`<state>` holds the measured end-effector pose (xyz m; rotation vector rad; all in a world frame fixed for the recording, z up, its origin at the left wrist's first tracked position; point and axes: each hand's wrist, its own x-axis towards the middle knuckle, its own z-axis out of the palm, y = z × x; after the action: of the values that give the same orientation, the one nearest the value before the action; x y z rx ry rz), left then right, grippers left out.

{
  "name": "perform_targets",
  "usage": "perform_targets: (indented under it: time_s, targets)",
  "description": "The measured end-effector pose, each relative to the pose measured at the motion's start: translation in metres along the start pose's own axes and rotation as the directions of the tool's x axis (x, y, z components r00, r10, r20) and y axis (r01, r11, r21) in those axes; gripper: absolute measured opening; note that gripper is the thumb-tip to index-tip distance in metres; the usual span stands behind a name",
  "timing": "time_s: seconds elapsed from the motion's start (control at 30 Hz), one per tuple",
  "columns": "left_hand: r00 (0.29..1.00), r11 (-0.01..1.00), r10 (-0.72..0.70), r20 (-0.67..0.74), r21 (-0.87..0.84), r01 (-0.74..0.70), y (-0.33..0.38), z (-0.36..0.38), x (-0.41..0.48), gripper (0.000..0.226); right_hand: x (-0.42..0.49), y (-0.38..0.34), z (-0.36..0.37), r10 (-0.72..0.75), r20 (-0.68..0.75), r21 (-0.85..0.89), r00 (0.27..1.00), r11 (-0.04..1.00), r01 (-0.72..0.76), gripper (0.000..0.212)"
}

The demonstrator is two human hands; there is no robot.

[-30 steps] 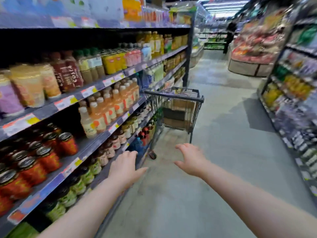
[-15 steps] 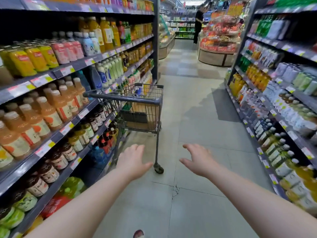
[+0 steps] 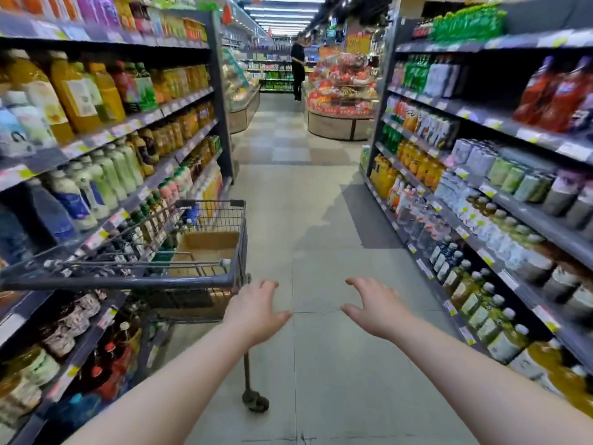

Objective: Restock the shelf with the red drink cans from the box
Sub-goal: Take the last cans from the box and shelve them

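A brown cardboard box [image 3: 208, 250] sits inside a wire shopping cart [image 3: 179, 279] parked against the left shelf [image 3: 106, 220]. What the box holds is hidden. No red cans show in this frame. My left hand [image 3: 255, 311] hovers with fingers spread just right of the cart's near corner, not touching it. My right hand [image 3: 377, 308] is held out over the aisle floor, fingers apart and empty.
Drink shelves line both sides of the aisle, the right shelf [image 3: 481, 220] full of bottles and cans. The tiled floor [image 3: 305, 220] runs ahead to a round display stand [image 3: 340, 123]. A person in dark clothes [image 3: 297, 67] stands far off.
The view has swung right and moved forward, so the cart is now close at my left. The red cans on the left shelf have dropped out of sight. Both hands stay open.
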<state>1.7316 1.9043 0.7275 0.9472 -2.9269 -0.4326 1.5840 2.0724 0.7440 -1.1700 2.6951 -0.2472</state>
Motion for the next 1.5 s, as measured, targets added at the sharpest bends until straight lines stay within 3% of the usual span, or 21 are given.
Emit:
perform_targets:
  time_s: [0.3,0.67,0.83,1.03,1.33,1.5]
  targets:
    - [0.999,0.999,-0.040,0.034,0.017,0.039,-0.003,0.014,0.164,0.069,0.167,0.041,-0.014,-0.001,0.035,0.025,0.999,1.000,0.000,0.057]
    - [0.925,0.923,-0.380,-0.005,-0.061,0.379,-0.010,0.015,0.328,0.063,0.412,0.088,-0.058,-0.233,0.139,-0.030,0.962,0.970,0.240,0.058]
    - [0.831,0.830,-0.556,0.005,-0.062,0.555,-0.043,0.018,0.333,0.066,0.483,0.034,-0.038,-0.414,0.255,0.007,0.874,0.905,0.426,0.057]
    - [0.634,0.623,-0.773,0.022,-0.159,0.766,-0.126,0.012,0.338,0.072,0.542,-0.058,-0.004,-0.599,0.320,0.027,0.734,0.780,0.626,0.055]
    - [0.465,0.423,-0.879,0.105,-0.276,0.863,-0.248,0.026,0.384,0.069,0.653,-0.186,0.036,-0.664,0.409,-0.056,0.626,0.666,0.743,0.054]
    - [0.374,0.322,-0.917,0.139,-0.295,0.900,-0.304,0.031,0.385,0.066,0.682,-0.256,0.081,-0.677,0.516,-0.079,0.525,0.572,0.816,0.057]
